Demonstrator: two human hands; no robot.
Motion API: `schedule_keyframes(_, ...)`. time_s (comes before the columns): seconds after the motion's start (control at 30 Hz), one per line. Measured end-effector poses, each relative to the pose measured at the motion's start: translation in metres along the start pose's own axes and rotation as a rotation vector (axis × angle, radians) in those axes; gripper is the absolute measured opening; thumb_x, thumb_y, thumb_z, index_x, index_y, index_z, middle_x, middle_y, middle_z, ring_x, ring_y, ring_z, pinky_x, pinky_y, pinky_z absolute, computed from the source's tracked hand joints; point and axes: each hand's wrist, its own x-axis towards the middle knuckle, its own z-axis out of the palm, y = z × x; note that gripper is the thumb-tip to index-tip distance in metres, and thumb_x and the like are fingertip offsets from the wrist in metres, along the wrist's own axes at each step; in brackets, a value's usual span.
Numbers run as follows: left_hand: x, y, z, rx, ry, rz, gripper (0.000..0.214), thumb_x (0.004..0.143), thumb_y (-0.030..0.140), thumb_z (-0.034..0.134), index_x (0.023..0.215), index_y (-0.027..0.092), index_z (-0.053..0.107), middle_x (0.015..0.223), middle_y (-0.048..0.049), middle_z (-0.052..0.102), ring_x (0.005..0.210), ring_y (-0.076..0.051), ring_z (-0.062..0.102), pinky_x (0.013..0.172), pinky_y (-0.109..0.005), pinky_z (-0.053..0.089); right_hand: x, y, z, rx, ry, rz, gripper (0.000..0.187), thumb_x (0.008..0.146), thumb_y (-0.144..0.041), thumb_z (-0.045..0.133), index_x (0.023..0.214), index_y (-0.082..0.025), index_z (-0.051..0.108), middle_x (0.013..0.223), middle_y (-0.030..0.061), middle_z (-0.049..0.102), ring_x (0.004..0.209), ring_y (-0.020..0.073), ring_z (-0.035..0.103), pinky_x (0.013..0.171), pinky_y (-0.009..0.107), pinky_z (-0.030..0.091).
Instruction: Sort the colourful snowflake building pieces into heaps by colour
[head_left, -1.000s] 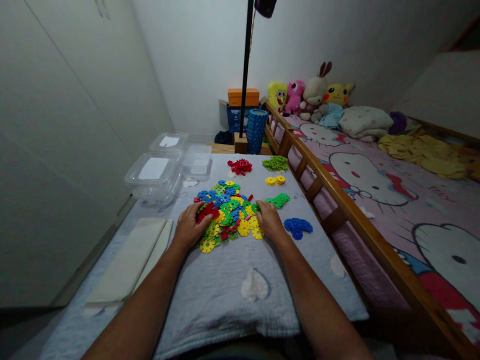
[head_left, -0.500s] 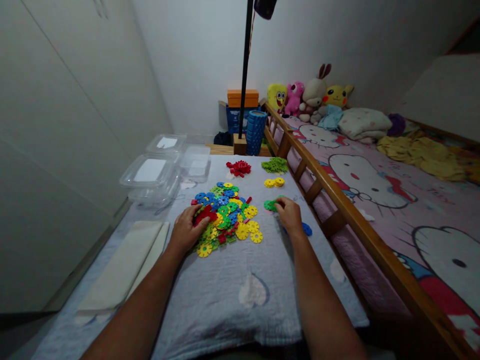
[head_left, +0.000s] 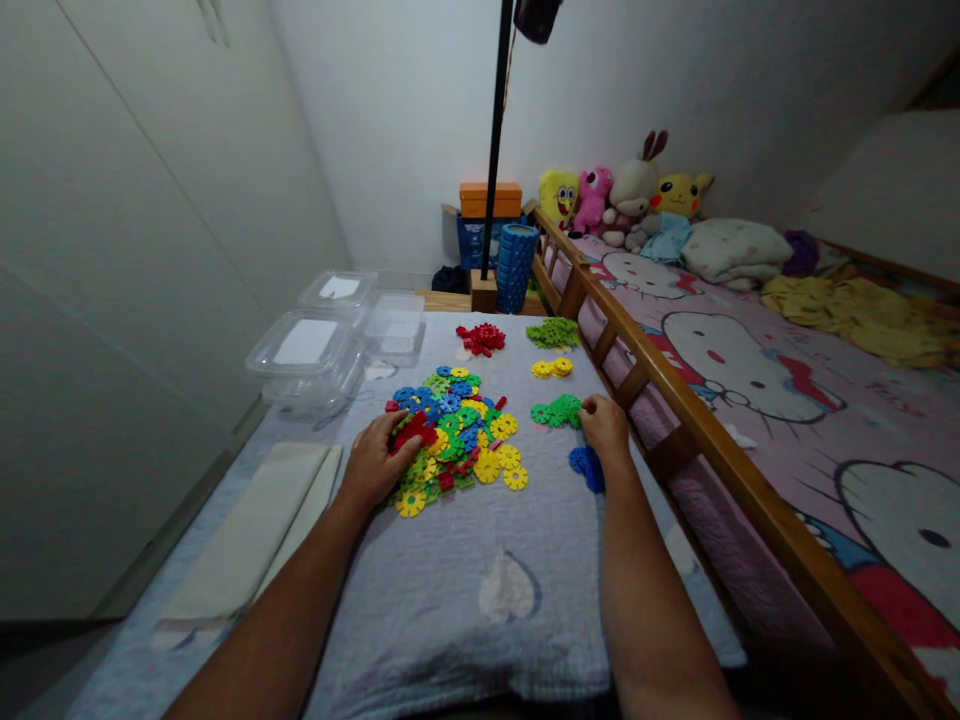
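Observation:
My left hand [head_left: 377, 462] rests against the left side of a mixed pile of plastic snap discs [head_left: 454, 424]. Its thumb and fingers are apart, around red pieces [head_left: 412, 430] on the pile. At the right, my right hand [head_left: 604, 425] has its fingertips pinched at the right end of a row of green discs [head_left: 556, 411]; the fingers partly hide the disc there. Just below are blue discs [head_left: 587, 466], partly covered by my right wrist. Yellow discs [head_left: 552, 369] lie beyond the green row.
Light green pieces [head_left: 553, 333] and red pieces [head_left: 481, 338] form separate heaps at the back. Clear plastic boxes [head_left: 304, 350] stand at the left, behind a folded cloth [head_left: 251, 530]. A wooden bed rail [head_left: 667, 395] runs along the right side.
My right hand has moved right along the green row, uncovering more green discs and the blue discs. My left hand has stayed by the pile. The view has shifted slightly.

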Motion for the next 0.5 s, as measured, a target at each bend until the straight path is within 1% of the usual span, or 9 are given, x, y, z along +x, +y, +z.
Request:
schedule_keyframes(0.1,0.0,0.001,0.0,0.005,0.001,-0.002,0.057,0.085,0.059,0.054,0.125,0.019,0.06,0.127,-0.0115,0.064,0.118,-0.03,0.06,0.104,-0.046,0.046,-0.002,-0.007,0.0,0.031,0.044,-0.043,0.016,0.078,-0.017,0.056,0.087,-0.016,0.069,0.089,0.0095,0.07,0.085,0.0222,0.06,0.082,0.033,0.045)
schedule_keyframes(0.17,0.0,0.001,-0.001,0.002,-0.001,-0.004,0.057,0.085,0.059,0.054,0.125,0.019,0.06,0.127,-0.0114,0.064,0.118,-0.03,0.06,0.104,-0.046,0.046,-0.007,-0.021,0.001,0.107,0.028,-0.131,0.017,0.081,-0.017,0.055,0.089,-0.017,0.069,0.091,0.009,0.069,0.087,0.022,0.06,0.084,0.033,0.045)
schedule_keyframes(0.3,0.001,0.001,-0.001,-0.016,-0.009,-0.015,0.057,0.084,0.06,0.054,0.125,0.02,0.06,0.128,-0.0113,0.064,0.119,-0.03,0.059,0.104,-0.046,0.046,-0.025,-0.059,0.012,0.232,-0.169,-0.35,0.018,0.085,-0.017,0.055,0.094,-0.018,0.07,0.095,0.0076,0.07,0.094,0.021,0.061,0.09,0.033,0.044)
schedule_keyframes(0.4,0.001,0.001,-0.002,-0.028,-0.014,-0.021,0.058,0.084,0.059,0.054,0.125,0.019,0.06,0.129,-0.0117,0.063,0.12,-0.03,0.059,0.104,-0.046,0.046,-0.038,-0.081,0.023,0.174,-0.255,-0.435,0.024,0.087,-0.018,0.056,0.107,-0.016,0.069,0.109,0.0104,0.068,0.106,0.0225,0.057,0.099,0.035,0.04)
schedule_keyframes(0.5,0.001,0.001,-0.002,-0.04,-0.013,-0.021,0.057,0.084,0.059,0.054,0.125,0.019,0.06,0.128,-0.0112,0.064,0.119,-0.029,0.059,0.105,-0.046,0.046,-0.044,-0.089,0.031,0.057,-0.319,-0.46,0.028,0.089,-0.02,0.056,0.115,-0.017,0.066,0.119,0.0121,0.065,0.112,0.0248,0.053,0.102,0.037,0.037)
